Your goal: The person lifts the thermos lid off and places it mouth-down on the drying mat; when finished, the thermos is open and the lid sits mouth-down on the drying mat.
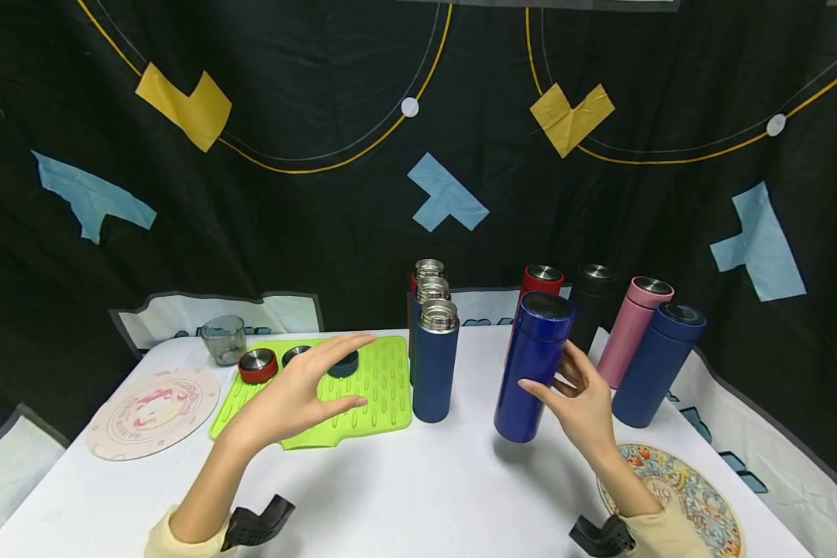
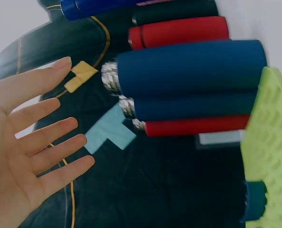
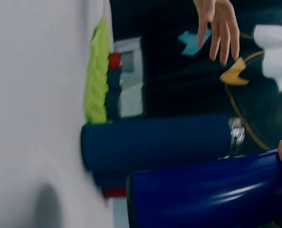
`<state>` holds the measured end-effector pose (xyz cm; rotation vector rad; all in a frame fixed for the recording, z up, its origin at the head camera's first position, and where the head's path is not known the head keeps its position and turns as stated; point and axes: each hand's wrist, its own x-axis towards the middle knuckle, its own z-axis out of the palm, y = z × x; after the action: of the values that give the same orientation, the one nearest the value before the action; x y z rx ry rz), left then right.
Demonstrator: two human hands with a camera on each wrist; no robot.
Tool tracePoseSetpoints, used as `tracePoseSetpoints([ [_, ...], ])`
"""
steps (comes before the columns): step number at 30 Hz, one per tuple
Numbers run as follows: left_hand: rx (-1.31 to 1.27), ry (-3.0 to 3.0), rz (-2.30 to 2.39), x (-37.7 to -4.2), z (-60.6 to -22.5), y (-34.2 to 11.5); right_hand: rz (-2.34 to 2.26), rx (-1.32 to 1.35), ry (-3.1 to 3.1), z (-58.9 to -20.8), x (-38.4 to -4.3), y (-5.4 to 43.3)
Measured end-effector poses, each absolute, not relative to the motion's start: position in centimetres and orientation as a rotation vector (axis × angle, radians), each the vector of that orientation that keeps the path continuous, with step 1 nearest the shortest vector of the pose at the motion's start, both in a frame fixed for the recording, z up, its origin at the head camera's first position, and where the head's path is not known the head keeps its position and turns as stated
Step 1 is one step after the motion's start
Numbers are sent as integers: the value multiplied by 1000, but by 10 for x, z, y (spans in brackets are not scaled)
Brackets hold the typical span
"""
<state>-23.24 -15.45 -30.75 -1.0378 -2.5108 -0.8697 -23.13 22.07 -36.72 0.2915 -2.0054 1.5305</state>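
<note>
My right hand [image 1: 577,399] grips a glossy blue thermos [image 1: 533,368] with its dark lid on, tilted slightly and held just above the white table; in the right wrist view the blue thermos [image 3: 202,194] fills the lower part. My left hand [image 1: 300,391] is held over the green mat with fingers and thumb spread, holding nothing; its palm and straight fingers show in the left wrist view [image 2: 31,152]. Between the hands, a row of lidless thermoses stands with bare steel necks, a dark blue thermos [image 1: 435,372] in front.
On the green mat [image 1: 384,387] lie several lids, one a red lid [image 1: 257,366]. A glass cup [image 1: 224,339] and a pink-patterned placemat [image 1: 153,413] are at left. Lidded red [image 1: 542,277], black [image 1: 589,306], pink [image 1: 635,329] and navy [image 1: 659,364] thermoses stand right, behind a floral placemat [image 1: 697,488].
</note>
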Motion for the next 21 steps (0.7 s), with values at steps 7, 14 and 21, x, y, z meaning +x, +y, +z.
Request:
tracePoseSetpoints([
  [7, -1044, -2456, -951, -230, -300, -137, 1528, 415, -2033, -353, -228, 196],
  [14, -1007, -2414, -948, -223, -293, -127, 1418, 522, -2110, -332, -220, 167],
  [21, -1013, -2339, -952, -216, -289, -125, 1346, 701, -2107, -318, -214, 146],
])
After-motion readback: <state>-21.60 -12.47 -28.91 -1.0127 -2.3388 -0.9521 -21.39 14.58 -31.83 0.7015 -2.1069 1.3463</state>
